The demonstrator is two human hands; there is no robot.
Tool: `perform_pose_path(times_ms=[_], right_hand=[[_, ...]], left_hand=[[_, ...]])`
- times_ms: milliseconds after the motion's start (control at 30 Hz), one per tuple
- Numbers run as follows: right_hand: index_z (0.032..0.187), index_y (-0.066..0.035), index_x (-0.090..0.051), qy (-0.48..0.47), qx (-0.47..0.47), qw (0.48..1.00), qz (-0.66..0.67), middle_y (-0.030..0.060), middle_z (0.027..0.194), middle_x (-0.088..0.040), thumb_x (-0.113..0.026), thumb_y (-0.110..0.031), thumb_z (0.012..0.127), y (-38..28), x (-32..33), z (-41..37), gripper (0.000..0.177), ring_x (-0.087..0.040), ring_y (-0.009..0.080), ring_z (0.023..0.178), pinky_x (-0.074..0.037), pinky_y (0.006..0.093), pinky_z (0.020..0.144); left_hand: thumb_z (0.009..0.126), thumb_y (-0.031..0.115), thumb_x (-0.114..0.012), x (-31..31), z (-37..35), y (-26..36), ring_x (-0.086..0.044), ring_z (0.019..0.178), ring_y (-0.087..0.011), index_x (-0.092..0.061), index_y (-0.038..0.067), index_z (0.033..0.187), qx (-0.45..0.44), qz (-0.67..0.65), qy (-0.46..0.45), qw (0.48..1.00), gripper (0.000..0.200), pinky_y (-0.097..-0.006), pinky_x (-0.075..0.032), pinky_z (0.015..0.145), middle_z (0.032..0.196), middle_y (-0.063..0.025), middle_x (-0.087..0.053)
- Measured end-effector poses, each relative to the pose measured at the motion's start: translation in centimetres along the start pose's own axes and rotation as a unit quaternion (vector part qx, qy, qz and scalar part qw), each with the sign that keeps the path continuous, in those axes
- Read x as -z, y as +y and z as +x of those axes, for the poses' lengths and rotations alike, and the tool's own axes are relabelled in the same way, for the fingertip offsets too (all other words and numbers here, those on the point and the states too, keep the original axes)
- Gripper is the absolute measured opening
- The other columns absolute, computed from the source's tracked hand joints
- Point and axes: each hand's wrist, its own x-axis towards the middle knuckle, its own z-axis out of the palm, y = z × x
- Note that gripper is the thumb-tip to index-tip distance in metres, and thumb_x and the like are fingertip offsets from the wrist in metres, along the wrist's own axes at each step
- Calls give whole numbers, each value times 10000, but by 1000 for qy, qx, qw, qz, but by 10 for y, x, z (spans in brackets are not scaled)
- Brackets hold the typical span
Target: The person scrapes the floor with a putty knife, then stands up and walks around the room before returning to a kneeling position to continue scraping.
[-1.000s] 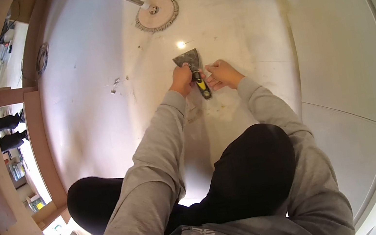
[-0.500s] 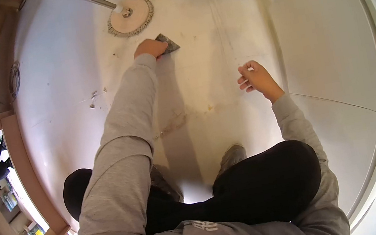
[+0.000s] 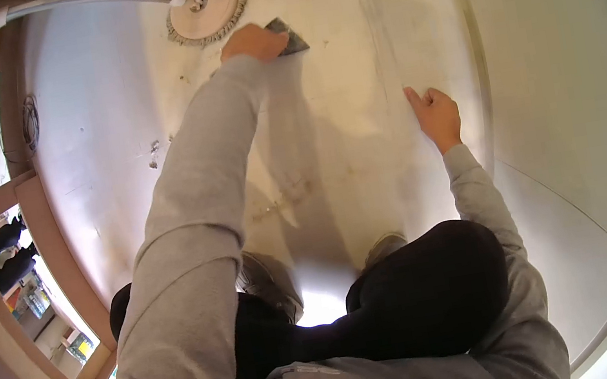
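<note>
My left hand (image 3: 253,43) is stretched far forward and closed round a scraper (image 3: 290,38). The scraper's dark, flat blade points to the right, low over the pale floor; whether its edge touches cannot be made out. Just beyond that hand rests a round mop head (image 3: 206,13) with a grey fringe, fixed to a metal pole. My right hand (image 3: 439,119) hovers over the floor on the right side, fingers curled in and one digit pointing forward. Nothing shows in it.
Pale cabinet panels (image 3: 553,62) stand along the right. At left are a brown wooden frame (image 3: 61,236) and a coil of dark cable (image 3: 30,123). Small dark bits (image 3: 154,155) lie on the floor, and a brownish stain (image 3: 285,199) shows ahead of my shoes.
My left hand and the scraper have moved forward and slightly right. My right hand has turned, its fingers curling in more. The view has tilted, and the mop pole appears at a flatter angle.
</note>
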Motion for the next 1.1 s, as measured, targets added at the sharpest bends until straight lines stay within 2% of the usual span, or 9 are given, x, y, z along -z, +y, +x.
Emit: perform_pose_path(times_ms=[67, 133, 267, 333, 400, 600, 667, 900, 1100], right_hand=[[565, -58, -440, 11, 14, 1000, 23, 91, 530, -503, -680, -551, 824, 5, 0, 8, 606, -461, 271, 516, -408, 400, 532], [555, -63, -424, 8, 14, 999, 44, 81, 521, -485, -683, -562, 819, 11, -5, -1, 622, -438, 255, 507, -401, 392, 526], [549, -69, -386, -13, -17, 998, 54, 56, 509, -429, -683, -562, 825, 1, 0, -4, 638, -388, 203, 492, -373, 373, 506], [548, -72, -373, -9, -18, 997, 70, 49, 505, -408, -684, -562, 826, 7, -3, 1, 644, -372, 190, 491, -363, 368, 499], [546, -70, -367, -30, -25, 989, 142, 45, 501, -401, -684, -565, 825, 18, -7, 3, 651, -354, 179, 495, -356, 366, 494], [542, -74, -364, -20, -12, 994, 105, 30, 501, -402, -679, -571, 831, 9, 0, 1, 656, -358, 160, 496, -357, 352, 493], [542, -75, -357, -21, -10, 992, 127, 29, 500, -392, -681, -574, 828, 11, 2, 3, 660, -352, 160, 495, -351, 352, 491], [540, -74, -343, -38, -22, 990, 136, 30, 502, -361, -678, -576, 832, 12, -2, 4, 671, -331, 157, 502, -339, 353, 489], [538, -70, -340, -32, -10, 993, 117, 38, 507, -362, -679, -572, 832, 7, 1, 3, 673, -336, 171, 506, -340, 357, 493]], left_hand=[[824, 548, -613, 0, -11, -9, -627, 573, -243, -661, 16, 631, -19, -28, -72, 997, 568, -358, -505, 620, 611, -101, -651], [831, 539, -611, -4, -8, -14, -613, 545, -238, -642, 3, 610, -63, -15, -75, 995, 581, -345, -499, 593, 594, -109, -638], [830, 546, -614, -7, 3, 2, -604, 538, -234, -618, 1, 578, -1, -38, -43, 998, 601, -363, -486, 569, 579, -117, -620], [827, 562, -615, -11, 4, -4, -597, 522, -233, -614, 9, 572, -55, -22, -24, 998, 609, -364, -479, 540, 573, -111, -615], [827, 577, -610, 7, -6, -7, -592, 508, -227, -610, 21, 568, -34, -42, -75, 996, 613, -360, -474, 522, 572, -106, -614], [847, 564, -597, 2, 6, 6, -569, 489, -215, -588, 22, 570, 31, -33, -43, 998, 610, -352, -456, 498, 551, -92, -586], [849, 573, -588, 7, 3, -1, -558, 488, -215, -577, 24, 568, -26, -7, -37, 999, 617, -357, -450, 494, 547, -88, -577], [858, 580, -576, -17, 13, -2, -531, 465, -196, -561, 21, 561, 43, -83, -33, 995, 632, -338, -423, 449, 540, -74, -560], [876, 562, -567, -16, 20, -10, -512, 459, -183, -574, 28, 592, 34, -70, -58, 995, 605, -329, -411, 447, 544, -67, -560]])
